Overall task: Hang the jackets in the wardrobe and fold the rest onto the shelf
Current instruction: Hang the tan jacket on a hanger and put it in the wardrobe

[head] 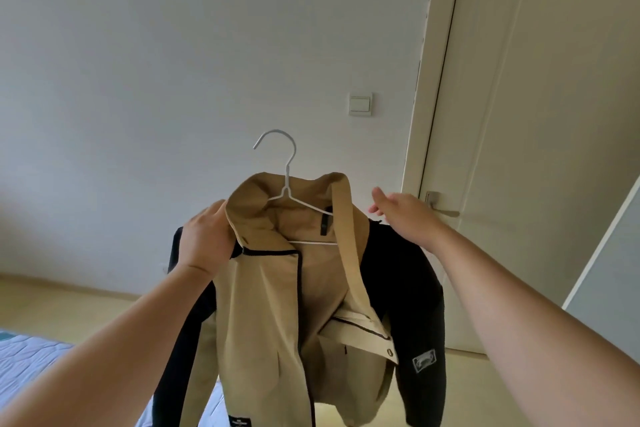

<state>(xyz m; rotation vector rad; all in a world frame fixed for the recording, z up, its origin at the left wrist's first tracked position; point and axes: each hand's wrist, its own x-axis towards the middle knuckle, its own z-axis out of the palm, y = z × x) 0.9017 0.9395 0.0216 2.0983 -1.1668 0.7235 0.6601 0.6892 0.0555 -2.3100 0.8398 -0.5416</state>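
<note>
Tan-and-black jacket (263,315) hangs on a white wire hanger (287,177), hook upright, its length dropping below it. Left of the hanger the left hand (207,236) grips the shoulder; right of it the right hand (401,210), fingers straight, holds nothing beside the other shoulder.

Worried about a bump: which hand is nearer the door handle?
Right. The right hand hovers just left of the door handle; the left hand grips the jacket collar, far left of it.

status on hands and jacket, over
Left hand grips jacket collar. Right hand open beside other shoulder. Jacket on white hanger, hook free. Wardrobe not in view, closed door at right.
</note>
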